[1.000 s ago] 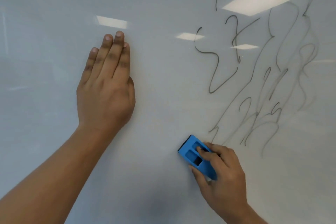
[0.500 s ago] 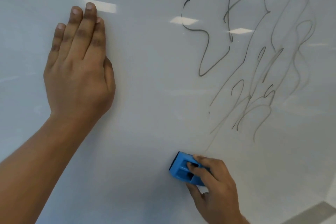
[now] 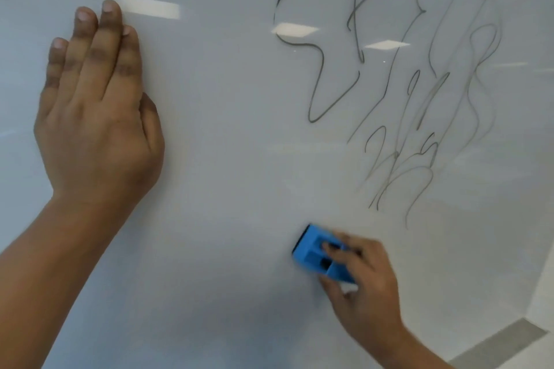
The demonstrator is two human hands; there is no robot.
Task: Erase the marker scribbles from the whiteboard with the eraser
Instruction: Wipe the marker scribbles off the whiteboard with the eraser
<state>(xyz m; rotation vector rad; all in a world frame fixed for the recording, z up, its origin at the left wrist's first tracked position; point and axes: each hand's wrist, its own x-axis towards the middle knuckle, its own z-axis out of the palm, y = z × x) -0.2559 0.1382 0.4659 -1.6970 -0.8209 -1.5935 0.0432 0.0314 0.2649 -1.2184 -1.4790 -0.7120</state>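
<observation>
The whiteboard (image 3: pixel 227 135) fills almost the whole head view. Dark marker scribbles (image 3: pixel 398 93) loop over its upper right part. My right hand (image 3: pixel 365 287) grips a blue eraser (image 3: pixel 314 252) and presses it flat on the board, below and left of the lowest scribble ends; hand and eraser are motion-blurred. My left hand (image 3: pixel 96 117) lies flat on the board at the left, fingers together and pointing up, holding nothing.
Ceiling lights reflect in the glossy board surface (image 3: pixel 150 7). At the bottom right corner the board ends and a pale floor with a grey strip (image 3: pixel 509 341) shows.
The eraser and my right hand slid down off the scribbles' lower ends, then rightward. The trailing line below the scribbles is gone. The view shifted; my left hand stays planted.
</observation>
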